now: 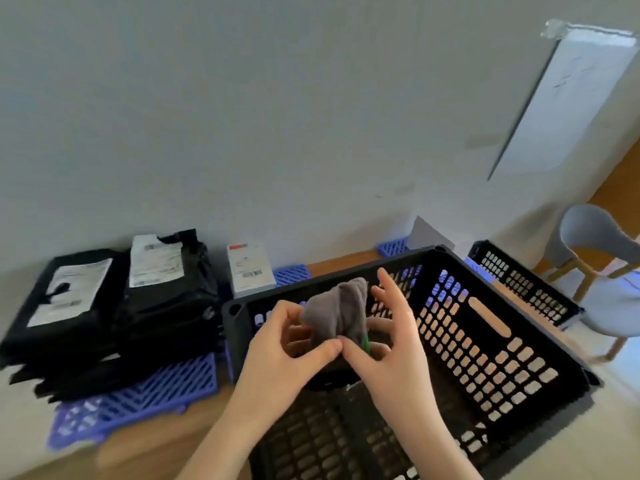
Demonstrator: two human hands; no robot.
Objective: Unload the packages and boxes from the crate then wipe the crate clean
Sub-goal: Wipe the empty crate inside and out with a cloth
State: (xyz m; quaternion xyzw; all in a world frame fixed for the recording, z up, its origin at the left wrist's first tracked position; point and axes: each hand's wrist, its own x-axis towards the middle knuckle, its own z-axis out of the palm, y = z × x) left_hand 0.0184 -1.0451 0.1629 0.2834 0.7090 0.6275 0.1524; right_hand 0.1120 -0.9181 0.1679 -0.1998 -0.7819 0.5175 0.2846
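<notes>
Nearest, reaching in from the bottom edge: left hand (284,344) and right hand (391,344), raised together over the open crate (512,344). Pinched between them, a bunched grey cloth (337,311), with a hint of green at its lower edge. Left thumb and fingers closed on the lower left of the bundle; right thumb pressed to its lower edge, index and middle fingers lifted loose beside it, so only a partial grip there. Probably gathered into a pad this way to give a firm wiping face before going down into the crate. Cloth upright, long axis roughly vertical, folded top toward the far wall. Beneath, the black slotted crate, long axis running away to the right, open side up; nothing clearly left in the visible part of it, so unloading apparently done and wiping not yet begun. Further left, black packages (114,306) stacked on a blue plastic pallet (145,396), clear of the crate for room. Beyond them, a small white box (249,270) leaning at the wall. Far right, a second black crate (526,282) and a grey chair (602,258).
</notes>
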